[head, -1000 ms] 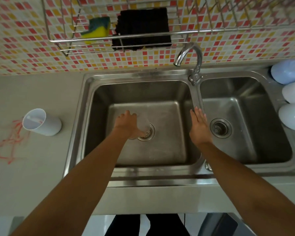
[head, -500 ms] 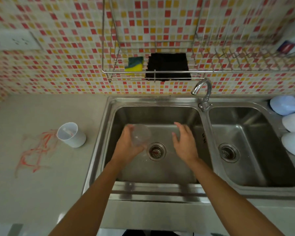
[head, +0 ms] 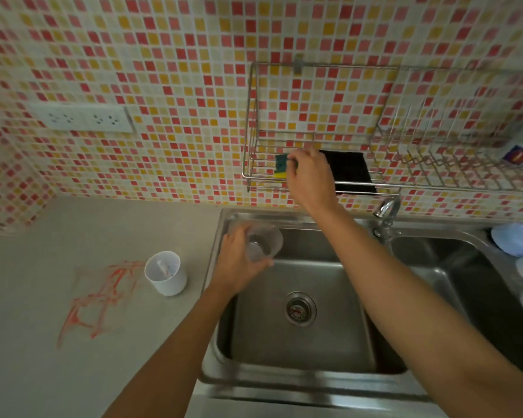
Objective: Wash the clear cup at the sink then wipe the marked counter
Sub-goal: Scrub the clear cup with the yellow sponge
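Two hands are busy. The left hand (head: 239, 260) grips the clear cup (head: 263, 243) above the left corner of the sink (head: 314, 336). The right hand (head: 310, 179) pinches the sponge (head: 280, 165) in the wire rack (head: 384, 182). Red marks (head: 100, 297) lie on the counter (head: 43, 357) beside a white cup (head: 165, 273).

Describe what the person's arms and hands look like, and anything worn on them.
Both forearms are bare from elbow to wrist, with no sleeves in view. The left hand and right hand show no gloves, watch or bracelets; no rings can be made out.
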A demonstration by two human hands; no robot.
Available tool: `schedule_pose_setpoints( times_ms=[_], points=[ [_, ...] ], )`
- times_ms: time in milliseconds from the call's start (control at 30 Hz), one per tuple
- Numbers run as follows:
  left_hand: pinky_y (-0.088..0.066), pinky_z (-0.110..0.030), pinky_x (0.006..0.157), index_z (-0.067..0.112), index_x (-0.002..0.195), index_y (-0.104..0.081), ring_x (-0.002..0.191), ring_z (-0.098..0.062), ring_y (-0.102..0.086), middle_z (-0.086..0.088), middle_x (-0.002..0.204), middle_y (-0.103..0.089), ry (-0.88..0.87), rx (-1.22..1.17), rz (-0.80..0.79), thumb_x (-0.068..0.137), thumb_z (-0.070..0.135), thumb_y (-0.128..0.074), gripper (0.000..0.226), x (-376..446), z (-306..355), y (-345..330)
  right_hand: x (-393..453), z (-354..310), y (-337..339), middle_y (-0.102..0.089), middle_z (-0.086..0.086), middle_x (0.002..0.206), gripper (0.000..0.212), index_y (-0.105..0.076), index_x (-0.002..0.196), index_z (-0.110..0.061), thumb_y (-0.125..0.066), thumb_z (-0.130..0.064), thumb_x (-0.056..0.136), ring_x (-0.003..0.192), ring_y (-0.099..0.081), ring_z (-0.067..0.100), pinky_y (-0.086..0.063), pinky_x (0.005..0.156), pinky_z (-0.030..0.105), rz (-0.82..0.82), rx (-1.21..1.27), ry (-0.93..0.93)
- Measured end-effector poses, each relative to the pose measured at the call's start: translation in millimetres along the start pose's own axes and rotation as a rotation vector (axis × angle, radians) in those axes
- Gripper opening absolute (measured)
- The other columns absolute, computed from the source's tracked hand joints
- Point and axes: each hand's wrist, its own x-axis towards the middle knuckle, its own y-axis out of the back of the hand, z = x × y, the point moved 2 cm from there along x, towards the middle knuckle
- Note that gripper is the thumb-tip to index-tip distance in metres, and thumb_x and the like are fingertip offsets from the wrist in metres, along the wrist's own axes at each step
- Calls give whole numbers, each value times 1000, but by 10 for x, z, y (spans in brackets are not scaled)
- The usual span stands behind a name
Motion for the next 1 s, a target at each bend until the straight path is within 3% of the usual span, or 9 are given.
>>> schedule_pose_setpoints(
  times_ms=[133, 267, 400, 567, 667, 733, 800, 867, 1000],
  points=[
    [-43, -28, 93, 27, 130, -40, 117, -12, -44, 6, 131, -48, 2, -1, 11, 63, 37, -86, 82, 35, -85, 102, 401, 9, -288, -64, 10, 94, 36, -64, 90, -14, -52, -47, 88, 91, -61, 30, -55, 72, 39, -314, -111, -207],
    [-43, -26, 93, 29, 130, -39, 119, -11, -43, 6, 134, -47, 0, -1, -9, 66, 37, -84, 79, 33, -179, 147, 515, 37, -449, -57, 11, 118, 64, -58, 111, -12, -68, -62, 72, 108, -53, 35, -52, 77, 41, -469, -201, -368],
    [-50, -35, 96, 31, 132, -38, 120, -14, -45, 7, 134, -48, -14, 26, -21, 67, 35, -82, 79, 34, -271, 171, 589, 83, -450, -55, 16, 122, 43, -49, 119, -10, -63, -33, 86, 110, -49, 35, -43, 69, 36, -442, -268, -373],
    [-44, -24, 94, 30, 134, -39, 117, -9, -43, 6, 134, -45, -52, 10, -43, 68, 31, -81, 79, 13, -265, 185, 385, 29, -133, -61, 13, 106, 40, -41, 133, -15, -51, -15, 94, 86, -61, 31, -44, 60, 32, -224, -13, -300],
    [-39, -10, 87, 30, 132, -41, 118, -6, -44, 7, 135, -43, -81, -37, -75, 68, 28, -82, 76, 24, -205, 167, 110, -77, 204, -58, 4, 82, 44, -41, 135, -17, -45, -5, 92, 58, -52, 10, -32, 46, 15, -46, 231, -160],
    [-43, -16, 92, 28, 132, -43, 120, -6, -44, 8, 135, -45, -82, -54, -89, 68, 29, -83, 76, 34, -162, 153, -141, -130, 431, -55, -2, 81, 48, -40, 133, -20, -43, 1, 90, 50, -47, 3, -31, 43, 12, 1, 344, -120],
    [-46, -31, 98, 27, 132, -42, 121, -9, -45, 9, 134, -45, -93, -18, -107, 66, 33, -83, 78, 44, -115, 126, -428, -114, 598, -57, -2, 84, 49, -39, 130, -25, -43, 2, 89, 51, -49, 4, -38, 43, 20, 5, 376, -123],
    [-47, -36, 100, 27, 133, -41, 122, -13, -45, 7, 135, -43, -98, 32, -140, 66, 36, -83, 80, 52, -55, 94, -717, -22, 630, -60, 9, 81, 47, -34, 128, -27, -44, -1, 91, 56, -58, 19, -47, 48, 37, -78, 379, -180],
    [-39, -27, 100, 23, 134, -41, 122, -17, -44, 1, 136, -46, -155, 99, -181, 67, 29, -83, 79, 59, 121, -26, -1161, 278, 436, -63, 17, 79, 26, -34, 111, -27, -47, -13, 93, 64, -61, 30, -52, 60, 53, -303, 294, -352]
  ],
)
